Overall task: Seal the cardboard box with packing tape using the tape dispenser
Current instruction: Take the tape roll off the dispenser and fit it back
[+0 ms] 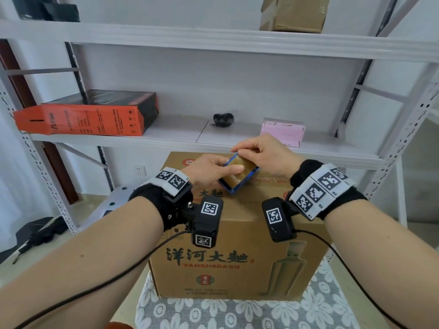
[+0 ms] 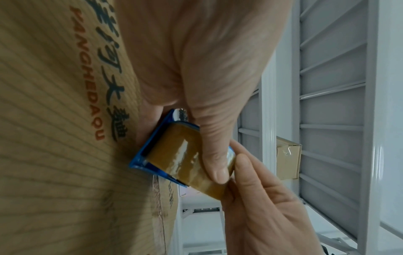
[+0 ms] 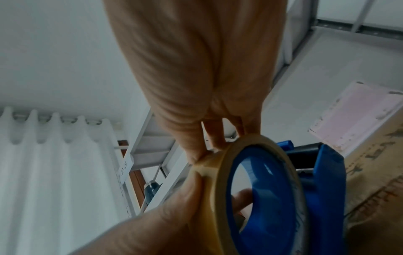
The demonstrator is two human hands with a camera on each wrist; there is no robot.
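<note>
A brown cardboard box (image 1: 237, 255) with printed characters stands on a lace cloth. Just above its top my left hand (image 1: 211, 168) grips a blue tape dispenser (image 1: 231, 189) loaded with a roll of brown tape (image 1: 234, 180), the thumb lying across the roll. The left wrist view shows the dispenser (image 2: 148, 151) close to the box (image 2: 54, 120). My right hand (image 1: 261, 151) reaches over the roll's far edge. In the right wrist view its fingertips (image 3: 196, 155) pinch the tape (image 3: 218, 165) at the roll's rim. The tape's loose end is hidden by the fingers.
A white metal shelf (image 1: 166, 138) runs right behind the box. On it lie an orange and black carton (image 1: 90, 117), a small black object (image 1: 223, 119) and a pink box (image 1: 282, 131). Another cardboard box (image 1: 294, 13) sits on the shelf above.
</note>
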